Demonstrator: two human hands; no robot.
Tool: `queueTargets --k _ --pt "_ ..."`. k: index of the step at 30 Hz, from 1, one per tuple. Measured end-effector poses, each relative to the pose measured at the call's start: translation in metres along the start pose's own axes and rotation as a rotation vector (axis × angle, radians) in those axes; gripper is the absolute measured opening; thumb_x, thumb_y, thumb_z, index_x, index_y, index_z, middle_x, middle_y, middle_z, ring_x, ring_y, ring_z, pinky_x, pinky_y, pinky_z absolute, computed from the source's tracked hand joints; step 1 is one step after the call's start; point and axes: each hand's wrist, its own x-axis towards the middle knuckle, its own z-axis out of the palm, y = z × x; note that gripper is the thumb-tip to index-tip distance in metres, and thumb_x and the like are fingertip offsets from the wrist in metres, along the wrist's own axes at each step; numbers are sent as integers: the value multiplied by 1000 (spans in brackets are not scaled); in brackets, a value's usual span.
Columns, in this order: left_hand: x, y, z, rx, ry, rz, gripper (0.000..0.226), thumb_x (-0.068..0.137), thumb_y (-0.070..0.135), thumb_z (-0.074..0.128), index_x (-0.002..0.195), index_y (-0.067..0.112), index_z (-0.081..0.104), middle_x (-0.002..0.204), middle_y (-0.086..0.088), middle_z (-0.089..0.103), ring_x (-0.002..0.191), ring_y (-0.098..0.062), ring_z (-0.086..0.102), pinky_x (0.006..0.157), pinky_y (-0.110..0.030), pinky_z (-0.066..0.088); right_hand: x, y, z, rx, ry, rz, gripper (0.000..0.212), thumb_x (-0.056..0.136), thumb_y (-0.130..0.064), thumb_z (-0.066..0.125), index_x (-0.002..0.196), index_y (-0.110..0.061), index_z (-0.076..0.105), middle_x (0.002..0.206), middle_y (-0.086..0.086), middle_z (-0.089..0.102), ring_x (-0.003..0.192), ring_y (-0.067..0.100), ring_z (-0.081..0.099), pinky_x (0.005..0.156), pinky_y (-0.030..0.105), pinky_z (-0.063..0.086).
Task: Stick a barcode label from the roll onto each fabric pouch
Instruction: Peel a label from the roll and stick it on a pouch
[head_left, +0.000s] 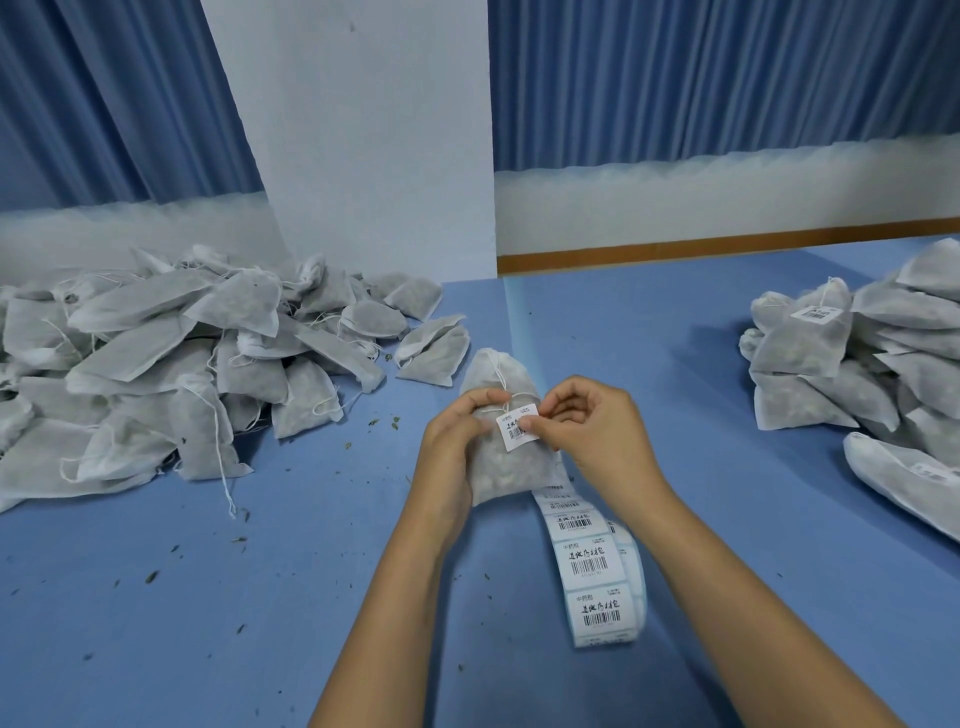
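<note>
A filled white fabric pouch (506, 467) with a drawstring top is held upright above the blue table, gripped from the left side by my left hand (451, 452). A white barcode label (515, 427) lies against the pouch's upper front. My right hand (592, 431) pinches the label's right edge with thumb and forefinger. The roll of barcode labels (597, 582) lies on the table just below and right of the pouch, its strip unrolled toward me with several printed labels showing.
A big heap of pouches without visible labels (171, 364) covers the table's left side. A stack of pouches, some showing labels (857, 364), sits at the right edge. Dried herb bits (239, 514) dot the blue table (260, 623). A white pillar and blue curtains stand behind.
</note>
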Motion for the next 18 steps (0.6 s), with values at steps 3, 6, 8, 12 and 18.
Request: queueTargets --k 3,6,8,12,18 --pt "-3 -1 0 74 8 76 18 72 21 68 83 35 73 91 2 73 86 -14 67 75 -30 56 0 2 1 -62 47 -29 30 63 -11 87 65 -18 59 61 -4 60 54 9 53 57 19 44" --pt "-3 -2 0 78 26 122 27 76 5 72 84 30 72 93 1 72 86 -15 67 74 -25 55 3 5 -2 -195 89 -13 33 61 -22 89 74 -21 59 73 -3 56 58 9 48 59 15 39" --pt "-3 -3 -1 93 25 135 32 84 -7 66 89 25 68 94 0 71 87 -17 66 73 -24 55 2 5 -4 -45 -3 67 26 67 -22 85 84 -18 65 75 -3 65 63 8 59 61 15 44" --pt "-2 -3 1 121 22 171 24 80 7 71 98 22 65 103 -4 69 100 -24 64 87 -36 54 2 5 -6 161 -50 115 6 77 -13 77 81 -11 72 77 3 73 69 8 68 62 16 50" --pt "2 -10 0 152 112 140 45 88 0 66 116 35 55 106 -7 73 94 -23 71 78 -39 58 5 12 -5 136 -16 134 6 76 -12 78 77 -12 72 73 0 72 66 9 67 62 19 53"
